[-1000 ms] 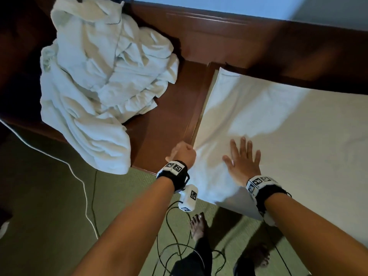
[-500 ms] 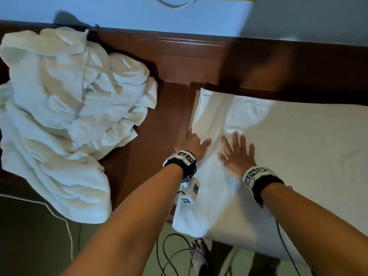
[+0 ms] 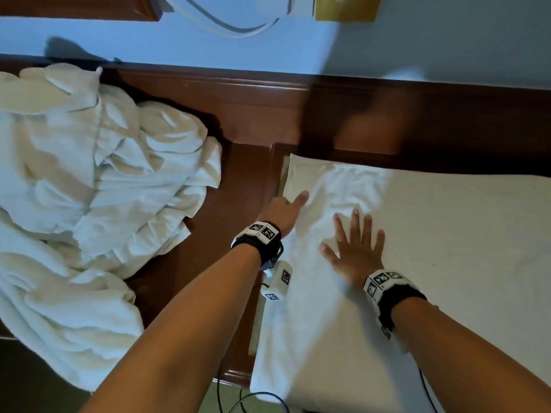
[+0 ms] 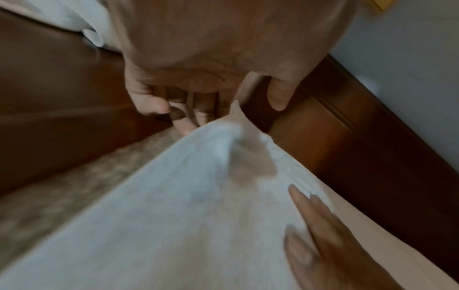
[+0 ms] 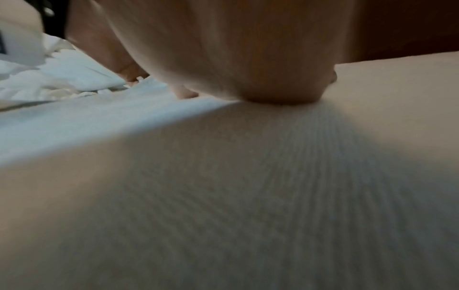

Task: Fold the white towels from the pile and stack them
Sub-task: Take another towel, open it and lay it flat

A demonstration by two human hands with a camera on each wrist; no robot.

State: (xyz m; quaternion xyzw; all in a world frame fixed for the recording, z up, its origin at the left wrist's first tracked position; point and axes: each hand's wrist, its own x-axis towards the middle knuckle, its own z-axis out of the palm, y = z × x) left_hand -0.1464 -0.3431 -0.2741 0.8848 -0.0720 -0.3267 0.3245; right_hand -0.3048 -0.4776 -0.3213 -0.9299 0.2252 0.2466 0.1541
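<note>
A white towel [image 3: 447,248] lies spread flat on the right, its near edge hanging over the front of the wooden top. My left hand [image 3: 286,204] is at its left edge, thumb on top and fingers curled under the lifted edge [image 4: 223,133]. My right hand [image 3: 354,245] presses flat on the towel just right of it, fingers spread. In the right wrist view the palm [image 5: 236,58] sits on the cloth [image 5: 248,186]. The crumpled pile of white towels [image 3: 89,204] lies to the left, apart from both hands.
A dark wooden top [image 3: 247,180] runs between the pile and the spread towel, with a raised wooden rail [image 3: 298,114] and a pale wall [image 3: 417,40] behind. Black cables [image 3: 253,397] lie on the green floor below the front edge.
My left hand has slid away from me along the towel's left edge, thumb now out on top. My right hand has stayed flat and moved forward a little.
</note>
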